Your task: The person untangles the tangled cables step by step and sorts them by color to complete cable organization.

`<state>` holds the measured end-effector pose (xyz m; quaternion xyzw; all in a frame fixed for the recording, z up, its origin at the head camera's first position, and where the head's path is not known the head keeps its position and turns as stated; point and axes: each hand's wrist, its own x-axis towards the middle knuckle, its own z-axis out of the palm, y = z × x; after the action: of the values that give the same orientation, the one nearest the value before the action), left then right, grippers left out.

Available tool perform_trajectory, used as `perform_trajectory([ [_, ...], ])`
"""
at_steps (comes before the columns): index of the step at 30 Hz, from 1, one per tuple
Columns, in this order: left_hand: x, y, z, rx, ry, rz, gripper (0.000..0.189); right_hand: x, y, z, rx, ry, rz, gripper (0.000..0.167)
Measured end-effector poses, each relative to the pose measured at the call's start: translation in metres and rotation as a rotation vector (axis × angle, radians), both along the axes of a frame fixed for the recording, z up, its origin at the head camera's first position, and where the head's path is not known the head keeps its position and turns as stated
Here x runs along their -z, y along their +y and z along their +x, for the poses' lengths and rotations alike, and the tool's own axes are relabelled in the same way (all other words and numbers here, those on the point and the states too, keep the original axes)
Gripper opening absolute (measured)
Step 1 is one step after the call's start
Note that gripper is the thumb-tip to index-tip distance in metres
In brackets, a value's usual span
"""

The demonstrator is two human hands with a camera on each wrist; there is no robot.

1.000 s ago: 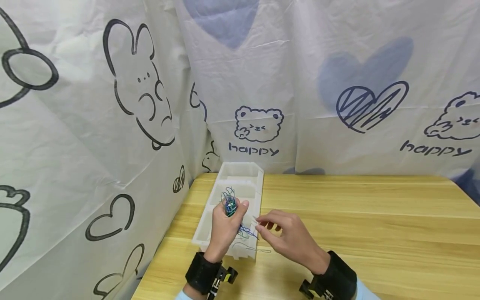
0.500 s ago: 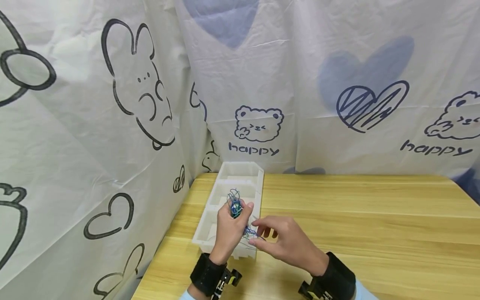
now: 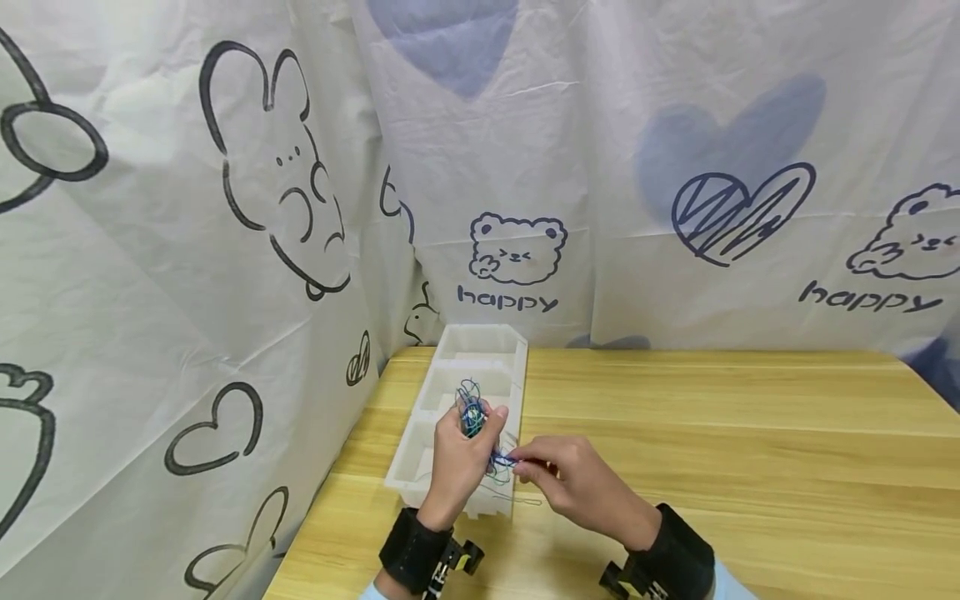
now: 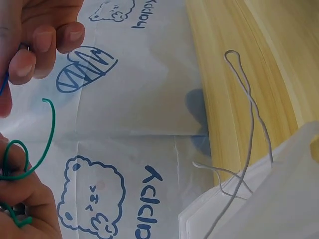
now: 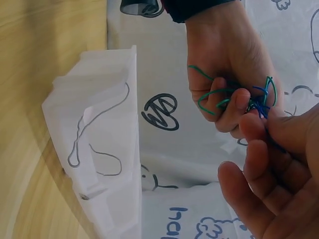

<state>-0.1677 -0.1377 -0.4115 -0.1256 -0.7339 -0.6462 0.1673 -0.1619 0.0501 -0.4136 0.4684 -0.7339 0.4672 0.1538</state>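
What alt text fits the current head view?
A left hand grips a tangle of blue and green wires while the right hand pinches blue strands. A white compartmented tray sits on a wood-grain table before patterned white cloth.

Back wall: a pale hanging sheet [image 3: 615,150] covered it, creased and softly folded.
Back prints: blue hearts [image 3: 731,137], a scribbled outline heart [image 3: 742,215] and smiling bears [image 3: 517,248] above the word "happy" [image 3: 507,298] showed there.
Left side: another pale sheet [image 3: 135,258] hung at an angle, bearing a black-lined rabbit [image 3: 273,167] and outlined hearts [image 3: 213,429].
Bench: its yellowish wood-grain top [image 3: 720,442] reached close to the back sheet.
Light: it fell soft, with faint shadows in the folds.
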Motion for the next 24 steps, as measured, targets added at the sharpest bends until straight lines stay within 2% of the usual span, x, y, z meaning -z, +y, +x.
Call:
perform_trajectory([
  [7,0.0,-0.002,-0.001,-0.003,0.023,-0.005,0.022,-0.002,0.003,0.001,0.041,-0.042,0.033,0.01],
  [12,-0.001,-0.004,-0.002,-0.036,-0.007,-0.022,0.03,-0.001,0.005,0.0,0.091,-0.002,0.068,0.014],
  [15,-0.006,-0.004,0.001,-0.056,-0.039,-0.052,0.04,-0.001,0.007,-0.001,0.127,0.004,0.093,0.016],
  [17,-0.013,-0.003,0.005,-0.056,-0.046,-0.065,0.042,-0.001,0.009,-0.001,0.14,-0.011,0.106,0.015],
  [22,-0.026,0.001,0.013,-0.1,-0.001,-0.116,0.049,-0.003,0.013,-0.001,0.16,-0.061,0.13,0.012],
  [24,-0.02,-0.002,0.009,-0.121,0.022,-0.134,0.053,-0.004,0.016,-0.001,0.173,-0.06,0.143,0.012],
])
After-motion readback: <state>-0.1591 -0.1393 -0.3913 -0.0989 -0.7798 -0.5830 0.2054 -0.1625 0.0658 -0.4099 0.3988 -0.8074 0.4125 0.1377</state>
